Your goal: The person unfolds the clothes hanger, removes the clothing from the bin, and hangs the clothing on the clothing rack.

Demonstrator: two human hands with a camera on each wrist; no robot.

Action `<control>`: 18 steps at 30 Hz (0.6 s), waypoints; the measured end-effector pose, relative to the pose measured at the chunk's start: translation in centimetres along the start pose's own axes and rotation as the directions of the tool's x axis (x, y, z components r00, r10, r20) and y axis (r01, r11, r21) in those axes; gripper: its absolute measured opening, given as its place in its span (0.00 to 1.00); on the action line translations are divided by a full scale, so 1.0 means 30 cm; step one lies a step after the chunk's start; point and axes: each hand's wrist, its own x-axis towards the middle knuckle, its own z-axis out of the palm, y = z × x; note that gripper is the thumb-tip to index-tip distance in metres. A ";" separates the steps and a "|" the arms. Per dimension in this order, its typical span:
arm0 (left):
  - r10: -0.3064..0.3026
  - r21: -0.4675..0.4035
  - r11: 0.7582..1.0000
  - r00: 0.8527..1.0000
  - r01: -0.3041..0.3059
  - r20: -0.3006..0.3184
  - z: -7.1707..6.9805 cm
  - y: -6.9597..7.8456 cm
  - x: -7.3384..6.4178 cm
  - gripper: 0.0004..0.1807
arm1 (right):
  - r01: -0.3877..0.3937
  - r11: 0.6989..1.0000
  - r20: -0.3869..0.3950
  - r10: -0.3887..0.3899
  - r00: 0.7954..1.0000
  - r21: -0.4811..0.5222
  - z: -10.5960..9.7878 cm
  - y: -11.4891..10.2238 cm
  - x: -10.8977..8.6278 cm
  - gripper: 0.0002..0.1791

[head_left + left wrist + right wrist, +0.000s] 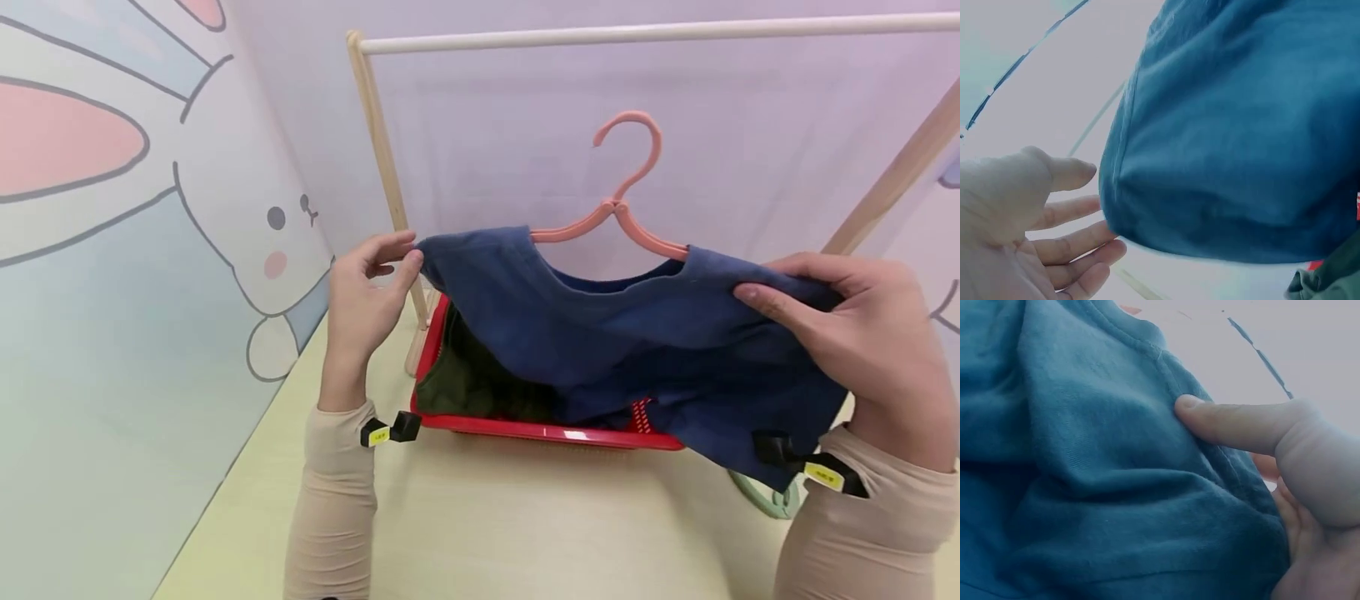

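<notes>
A blue shirt (555, 325) hangs spread out on a pink hanger (633, 171), whose hook rises above the neckline. At the shirt's right shoulder my right hand (877, 325) grips the cloth, thumb in front and fingers behind. The right wrist view shows that thumb (1229, 425) pressing on folded blue fabric near a seam. My left hand (367, 292) is at the left sleeve's end. Close up, its relaxed fingers (1079, 244) reach the sleeve edge, while the thumb stands apart from them.
Behind the shirt, a red basket (517, 429) holds dark green clothing (480, 375). A clothes rack with a white rail (660, 33) and wooden posts (382, 142) stands at the back. A green hanger (765, 500) lies on the table (540, 525) at right. A rabbit-painted wall (210, 208) borders the left.
</notes>
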 end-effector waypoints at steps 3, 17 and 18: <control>-0.030 0.024 0.999 0.999 0.030 0.016 -0.015 -0.020 -0.012 0.17 | -0.016 1.000 -0.046 0.016 0.999 -0.019 -0.005 0.001 -0.006 0.05; -0.303 0.164 0.949 0.920 0.269 0.250 0.034 -0.201 -0.089 0.17 | -0.008 1.000 -0.134 0.004 0.991 -0.025 -0.012 0.026 -0.001 0.13; -0.319 0.175 0.944 0.911 0.281 0.261 0.042 -0.214 -0.094 0.17 | -0.011 1.000 -0.138 0.007 0.990 -0.026 -0.012 0.028 -0.002 0.13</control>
